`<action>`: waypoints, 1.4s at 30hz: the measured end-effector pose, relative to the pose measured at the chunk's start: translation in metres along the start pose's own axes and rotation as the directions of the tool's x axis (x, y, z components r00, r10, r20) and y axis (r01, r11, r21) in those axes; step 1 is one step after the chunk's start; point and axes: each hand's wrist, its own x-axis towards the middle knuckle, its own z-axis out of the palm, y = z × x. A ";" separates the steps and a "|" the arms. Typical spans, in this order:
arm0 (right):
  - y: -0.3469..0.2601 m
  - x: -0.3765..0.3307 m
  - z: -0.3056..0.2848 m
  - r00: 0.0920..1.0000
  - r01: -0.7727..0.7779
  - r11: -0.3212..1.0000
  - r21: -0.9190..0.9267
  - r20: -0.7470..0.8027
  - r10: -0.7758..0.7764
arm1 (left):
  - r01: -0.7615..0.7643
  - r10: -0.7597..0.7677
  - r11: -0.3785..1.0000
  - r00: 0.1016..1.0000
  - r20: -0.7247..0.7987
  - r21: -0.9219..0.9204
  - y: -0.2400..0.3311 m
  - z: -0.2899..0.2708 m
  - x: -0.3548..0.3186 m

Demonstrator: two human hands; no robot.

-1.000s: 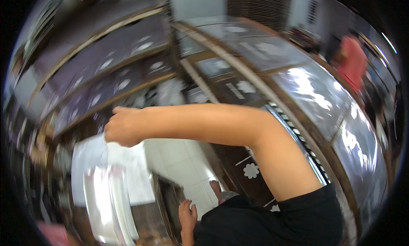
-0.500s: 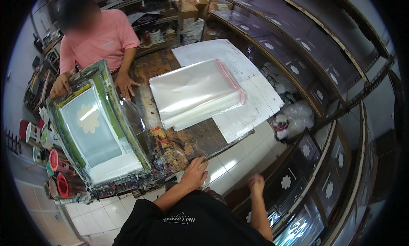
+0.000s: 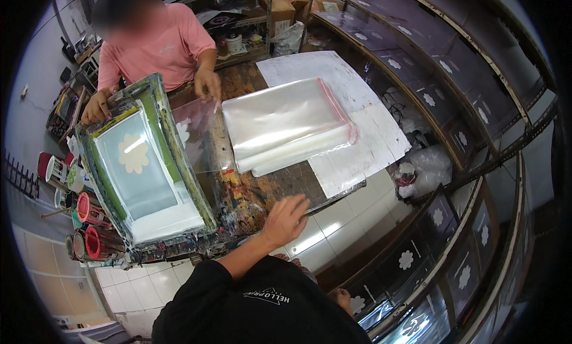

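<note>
My left hand lies flat with fingers spread on the near edge of the paint-stained work table, holding nothing. My right hand is only a small patch low beside my black shirt, and its fingers are hidden. Left of my left hand sits a green-framed printing screen with a white flower stencil. A stack of clear plastic bags with a red strip lies beyond it on a white sheet.
Across the table a person in a pink shirt holds the screen's far corner and a clear film. Paint cans stand at the left. Curved racks of dark flower-printed sheets fill the right, with a crumpled plastic bag on the floor.
The view has swung from the racks, where my arm was stretched out, to the table. My left hand has moved up onto the table edge; my right hand has dropped lower.
</note>
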 end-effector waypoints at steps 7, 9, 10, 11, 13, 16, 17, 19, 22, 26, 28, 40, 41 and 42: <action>-0.040 0.048 -0.002 0.997 0.070 0.995 0.072 0.013 -0.071 | 0.113 -0.092 0.834 0.994 -0.065 0.540 -0.016 -0.051 0.063; -0.044 0.057 0.006 0.993 0.119 0.992 0.037 0.019 -0.119 | 0.116 -0.213 0.749 0.974 0.071 0.652 -0.031 -0.056 0.067; -0.052 0.055 0.012 0.994 0.100 0.995 0.031 0.039 -0.101 | 0.082 -0.205 0.695 0.975 0.088 0.714 -0.045 -0.048 0.066; -0.066 0.042 0.020 0.995 0.076 0.997 0.025 0.061 -0.077 | 0.056 -0.188 0.691 0.977 0.105 0.721 -0.063 -0.040 0.060; -0.071 0.026 0.026 0.995 0.048 0.998 0.037 0.088 -0.052 | -0.010 -0.139 0.697 0.979 0.148 0.717 -0.096 -0.019 0.051; -0.065 0.019 0.034 0.992 0.077 0.993 0.085 0.089 -0.085 | -0.070 0.033 0.758 0.997 0.069 0.649 -0.094 0.000 0.058; -0.076 0.015 0.037 0.991 0.102 0.992 0.079 0.082 -0.108 | -0.112 0.082 0.779 0.994 0.078 0.616 -0.082 0.006 0.061; -0.144 -0.020 0.051 0.963 0.159 0.939 0.306 0.162 -0.216 | -0.159 0.111 0.790 0.987 0.116 0.592 -0.048 0.009 0.056; -0.287 -0.089 0.063 0.730 0.208 0.825 0.525 0.478 -0.488 | -0.209 0.106 0.823 0.970 0.218 0.529 0.004 0.002 0.040; -0.391 -0.101 0.075 0.589 0.289 0.811 0.509 0.573 -0.570 | -0.351 0.225 0.836 0.920 0.321 0.421 0.062 0.026 0.033; -0.412 -0.093 0.064 0.621 0.432 0.810 0.395 0.522 -0.585 | -0.400 0.287 0.839 0.902 0.324 0.369 0.087 0.037 0.034; -0.511 -0.117 -0.022 0.617 0.779 0.482 -0.400 0.357 -0.701 | -0.617 0.619 0.783 0.757 0.212 -0.083 0.191 -0.001 0.048; -0.533 -0.150 -0.038 0.635 0.765 0.479 -0.432 0.378 -0.674 | -0.625 0.641 0.767 0.751 0.159 -0.144 0.193 -0.011 0.050; -0.544 -0.179 -0.058 0.599 0.769 0.381 -0.513 0.371 -0.710 | -0.636 0.666 0.740 0.738 0.108 -0.217 0.200 -0.020 0.051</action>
